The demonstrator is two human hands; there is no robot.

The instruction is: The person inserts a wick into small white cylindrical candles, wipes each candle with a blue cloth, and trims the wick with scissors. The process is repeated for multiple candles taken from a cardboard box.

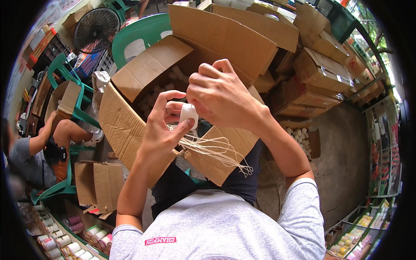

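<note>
In the middle of the frame, the left hand [158, 128] is clamping a small white piece [188, 112] between thumb and fingers, holding it above the near flaps of a large open cardboard box [123, 123]. The right hand [223, 95] is curling just over the top of that piece, its knuckles showing; its fingertips are hiding behind the hand, so I cannot tell whether they are pinching anything.

Below the hands, a loose bundle of pale strings [216, 149] is trailing across the box's near flaps toward the lap, its looped ends hanging free.

As I judge it, the work on this one piece is under way rather than finished, since both hands are meeting at its top. Much seems to be remaining around it: more white pieces [154, 96] are lying inside the large box, upper centre, and the string bundle is holding many strands. That interior is dim, so whether any of those pieces are carrying string is unclear. Right of centre, a smaller cardboard box [316, 144] is holding a heap of similar white pieces [300, 138], possibly another part of the same batch.
</note>
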